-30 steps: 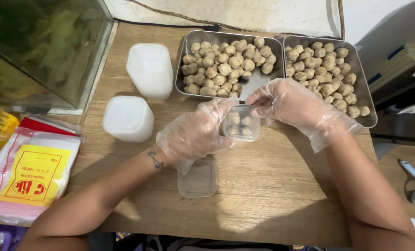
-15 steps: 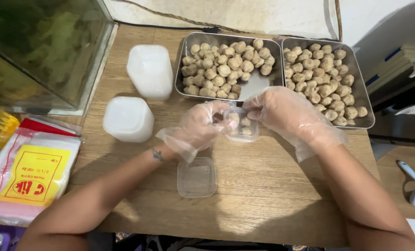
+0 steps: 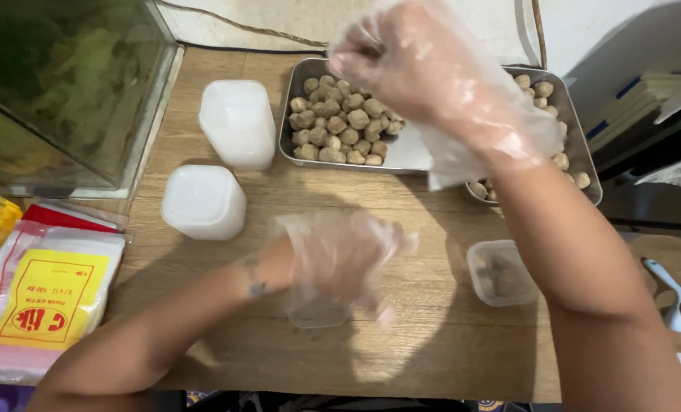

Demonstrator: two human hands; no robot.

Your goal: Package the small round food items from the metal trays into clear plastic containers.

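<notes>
My gloved left hand (image 3: 342,258) lies low over a small empty clear tub (image 3: 317,313) on the wooden table (image 3: 432,351), its fingers curled down around the rim. My gloved right hand (image 3: 424,69) is raised close to the camera above the trays, closed in a fist; whether anything is inside it is hidden. A second small clear tub (image 3: 501,271) with dark contents stands on the table under my right forearm. Behind it, two metal trays (image 3: 405,156) (image 3: 581,152) hold several brown balls (image 3: 340,130).
Two stacks of white plastic tubs (image 3: 237,122) (image 3: 203,202) stand left of the trays. A glass tank (image 3: 66,91) fills the far left, with bagged packets (image 3: 43,305) in front of it. A white-handled tool (image 3: 680,297) and books (image 3: 646,99) lie off the table's right edge.
Both hands held one filled tub between them; that tub now stands on the table at right. My right hand has risen toward the camera and my left has dropped onto the empty tub.
</notes>
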